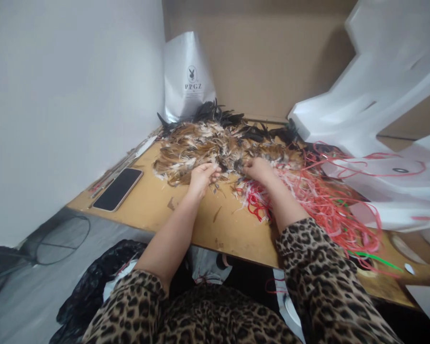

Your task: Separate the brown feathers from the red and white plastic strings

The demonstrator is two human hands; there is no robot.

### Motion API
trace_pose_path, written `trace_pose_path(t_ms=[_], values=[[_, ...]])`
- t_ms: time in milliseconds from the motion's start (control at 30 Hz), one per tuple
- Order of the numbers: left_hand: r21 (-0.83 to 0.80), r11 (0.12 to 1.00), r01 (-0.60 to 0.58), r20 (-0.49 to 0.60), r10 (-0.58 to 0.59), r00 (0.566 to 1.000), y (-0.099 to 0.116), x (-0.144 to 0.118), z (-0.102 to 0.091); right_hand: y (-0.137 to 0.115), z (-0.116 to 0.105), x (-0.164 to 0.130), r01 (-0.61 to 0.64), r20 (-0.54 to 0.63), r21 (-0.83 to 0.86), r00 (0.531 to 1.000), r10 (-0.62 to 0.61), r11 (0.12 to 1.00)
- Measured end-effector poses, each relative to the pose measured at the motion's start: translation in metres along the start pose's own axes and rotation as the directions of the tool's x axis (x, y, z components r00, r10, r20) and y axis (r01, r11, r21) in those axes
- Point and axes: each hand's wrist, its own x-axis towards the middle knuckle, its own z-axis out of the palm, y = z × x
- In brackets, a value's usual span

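The left hand (201,177) rests at the near edge of a broad heap of brown, white and black feathers (215,143), its fingers curled together on a few pale feathers at the heap's fringe. The right hand (258,168) lies just beside it, knuckles up, fingers tucked into the same heap; whether they pinch anything cannot be told. The heap spreads across the far middle of a worn tan wooden tabletop (207,224), reaching back to a white paper bag printed with a rabbit logo (188,76) that stands in the corner against a brown cardboard backing (272,52). To the right of the hands a tangle of red and white plastic strips (318,200) touches the feathers and runs along the right forearm toward the table's near edge, with a few green strips (374,258) among them. Beyond it, large white foam sheets (390,81) lean in and crowd the right side. On the left, a black smartphone (117,188) lies face up near the table's left edge, beside thin metal rods (123,162) along the white wall (64,95). The bare stretch of tabletop lies between the phone and the left forearm, and between the two forearms down to the near edge, dotted with stray feather scraps.
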Motion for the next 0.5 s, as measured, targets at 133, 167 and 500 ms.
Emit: trace_pose_path(t_ms=[133,167,500], values=[[0.017,1.0,0.012,0.012,-0.013,1.0,-0.002,0.0,0.0,-0.01,0.006,-0.005,-0.016,-0.035,-0.043,0.999,0.015,0.999],[0.021,1.0,0.018,0.017,-0.018,1.0,-0.002,0.0,0.001,-0.013,0.006,-0.007,0.002,-0.039,-0.009,0.999,-0.002,1.0],[-0.017,0.996,0.086,0.063,-0.085,0.994,-0.001,-0.004,0.003,-0.027,0.006,-0.007,-0.166,0.227,0.883,0.97,-0.091,0.439]])
